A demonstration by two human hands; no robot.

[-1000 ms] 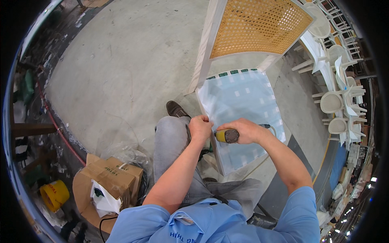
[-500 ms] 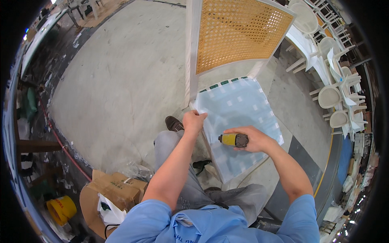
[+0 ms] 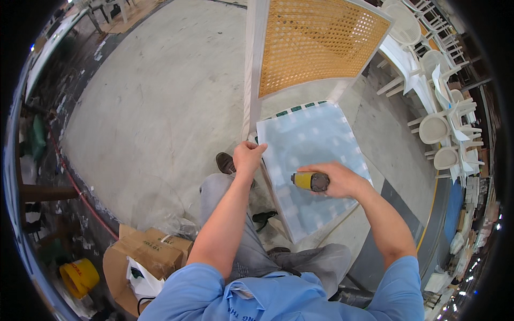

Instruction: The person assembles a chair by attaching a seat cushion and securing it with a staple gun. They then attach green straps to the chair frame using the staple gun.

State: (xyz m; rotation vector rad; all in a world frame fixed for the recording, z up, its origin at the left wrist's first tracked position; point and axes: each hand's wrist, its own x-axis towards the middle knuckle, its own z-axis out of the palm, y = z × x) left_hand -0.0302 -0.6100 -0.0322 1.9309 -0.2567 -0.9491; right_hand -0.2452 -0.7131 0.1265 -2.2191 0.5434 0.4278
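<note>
A chair stands in front of me, with a woven cane back panel point(image 3: 321, 43) in a pale frame. Over its seat lies a thin, pale blue-white translucent sheet point(image 3: 300, 128), with lighter square patches showing through it. My left hand point(image 3: 249, 159) pinches the sheet's left edge, thumb and finger pressed together. Fingers wrapped round its body, my right hand point(image 3: 342, 181) holds a yellow and dark staple gun point(image 3: 303, 181) over the middle of the seat. Its front end points left; its underside is hidden. Green and white webbing ends point(image 3: 296, 108) show along the seat's back edge.
An opened cardboard box point(image 3: 152, 254) with white material inside sits at my lower left, near a yellow bucket point(image 3: 80, 277). A red hose point(image 3: 80, 192) runs along the left floor. White chair parts point(image 3: 433, 128) are stacked at the right. My shoe point(image 3: 225, 162) is beside the chair.
My left hand has moved slightly left and up with the sheet's edge, and the sheet lies straighter along that side. The staple gun has shifted slightly up over the seat.
</note>
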